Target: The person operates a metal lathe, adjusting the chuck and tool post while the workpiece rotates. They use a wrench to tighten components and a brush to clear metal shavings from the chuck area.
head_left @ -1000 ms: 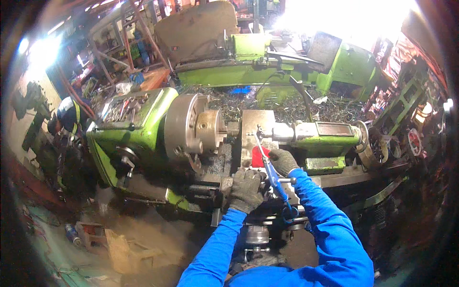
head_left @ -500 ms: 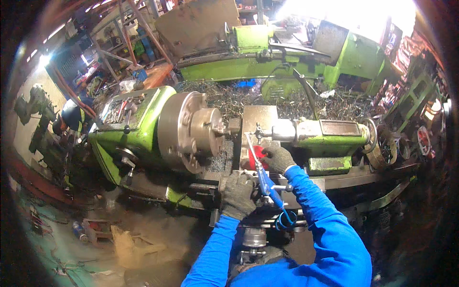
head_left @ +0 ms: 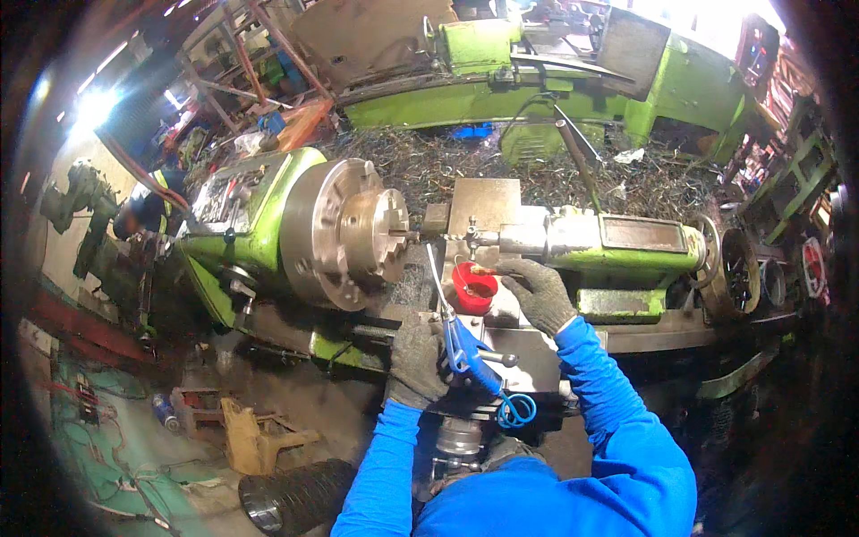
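My left hand (head_left: 417, 362), in a dark grey glove, is closed at the side of a blue air blow gun (head_left: 467, 349). The gun's thin metal nozzle points up and away, and a coiled blue hose (head_left: 516, 410) hangs from its lower end. My right hand (head_left: 539, 294), gloved too, pinches a small brush (head_left: 483, 270) over the rim of a red cup (head_left: 474, 291). The brush's far end is too small to make out. The cup stands on the lathe carriage, just in front of the tool post block (head_left: 483, 201).
On the left is the lathe chuck (head_left: 367, 233), facing the green tailstock (head_left: 626, 242) on the right. Metal shavings (head_left: 385, 166) heap behind the bed, with another green machine (head_left: 483, 112) beyond. A yellow stool (head_left: 259, 438) stands on the floor at lower left.
The blow gun and my left hand have shifted left, away from the cup. My right hand has moved slightly right, uncovering the red cup and showing the brush over its rim.
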Motion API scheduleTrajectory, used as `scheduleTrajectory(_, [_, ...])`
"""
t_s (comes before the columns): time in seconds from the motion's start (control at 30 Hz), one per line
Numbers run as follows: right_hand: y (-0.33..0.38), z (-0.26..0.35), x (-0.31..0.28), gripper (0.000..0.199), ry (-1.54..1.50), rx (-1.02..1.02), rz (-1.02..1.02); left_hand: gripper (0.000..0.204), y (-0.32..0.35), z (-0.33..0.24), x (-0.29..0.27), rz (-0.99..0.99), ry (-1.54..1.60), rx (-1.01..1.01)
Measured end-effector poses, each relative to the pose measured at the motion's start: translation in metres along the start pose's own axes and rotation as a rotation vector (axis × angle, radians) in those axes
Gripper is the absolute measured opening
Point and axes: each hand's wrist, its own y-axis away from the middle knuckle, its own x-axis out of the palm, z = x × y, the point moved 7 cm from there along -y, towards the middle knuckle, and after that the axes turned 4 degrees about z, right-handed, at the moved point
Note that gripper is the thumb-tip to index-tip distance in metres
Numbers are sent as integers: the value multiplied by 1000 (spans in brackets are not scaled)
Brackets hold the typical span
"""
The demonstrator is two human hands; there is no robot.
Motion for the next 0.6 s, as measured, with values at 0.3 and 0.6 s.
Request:
scheduleTrajectory(0.3, [22, -26, 13, 19, -137, 58, 20, 78, -13, -14, -23, -150, 145, -14])
scheduleTrajectory(0.6, [19, -29, 8, 17, -33, 56, 4, 71, -2, 26, 22, 39, 146, -190])
